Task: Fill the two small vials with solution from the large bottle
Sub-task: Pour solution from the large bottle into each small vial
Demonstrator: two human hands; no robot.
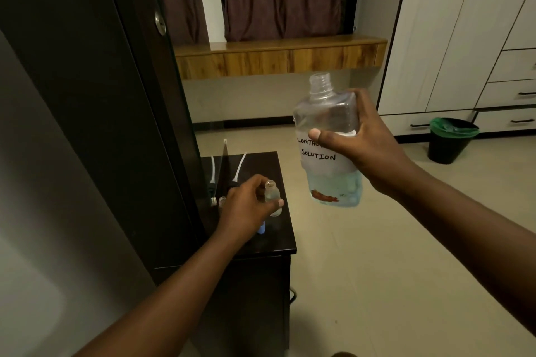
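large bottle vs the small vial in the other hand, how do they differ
The large bottle is held up in the air by the right hand; the small vial stands on the dark table, gripped by the left hand. The bottle carries a handwritten label; the vial shows none. Both are clear and uncapped.

Left arm: bare, extended forward from the near left, forearm angled up toward the middle. Left hand (246,206): low, back facing up, fingers curled, thumb and fingertips pinched round a vial (273,197) held upright. Right arm: bare, entering from the near right, forearm running diagonally to the far left. Right hand (365,145): raised higher than the left, wrapped round a bottle (327,142), thumb across its near face, fingers behind. Hands well apart.
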